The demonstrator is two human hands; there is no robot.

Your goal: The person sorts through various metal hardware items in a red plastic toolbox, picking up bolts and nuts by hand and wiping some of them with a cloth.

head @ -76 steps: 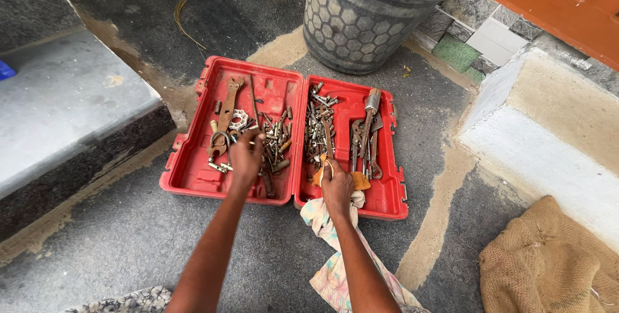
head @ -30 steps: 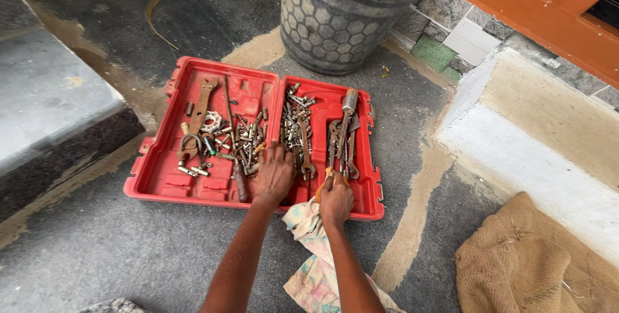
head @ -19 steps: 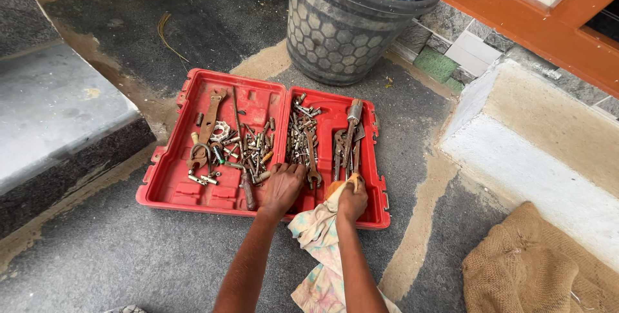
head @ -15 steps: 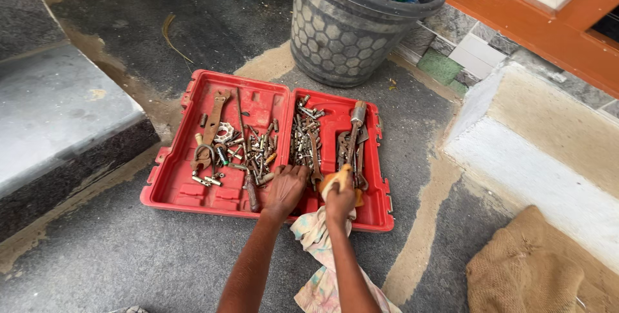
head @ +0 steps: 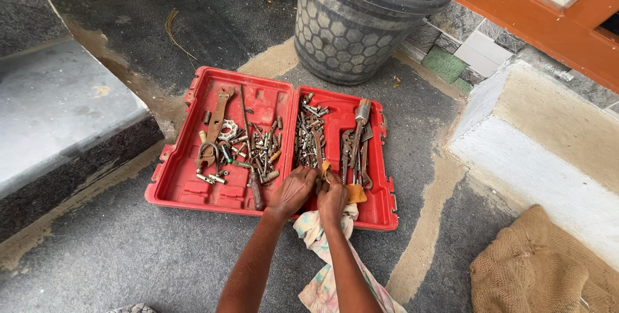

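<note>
An open red tool case (head: 193,187) lies on the grey floor. Its left half holds rusty bolts, a ring and a flat spanner (head: 219,110). In the right half are a pile of bolts (head: 306,129), pliers and wrenches (head: 358,145). My two hands meet at the near edge of the right half. My right hand (head: 333,198) grips a patterned cloth (head: 322,268) with an orange patch (head: 356,192). My left hand (head: 294,189) has its fingers curled at the lower end of a rusty wrench (head: 318,148), pressed against the cloth.
A grey patterned bucket (head: 351,29) holding plastic bottles stands just behind the case. A stone step (head: 58,107) rises on the left and a white ledge (head: 548,152) on the right. A burlap sack (head: 548,268) lies at the lower right.
My left hand has moved from the case's left half across to the right half and closed in beside my right hand. My right hand stayed on the cloth at the near edge.
</note>
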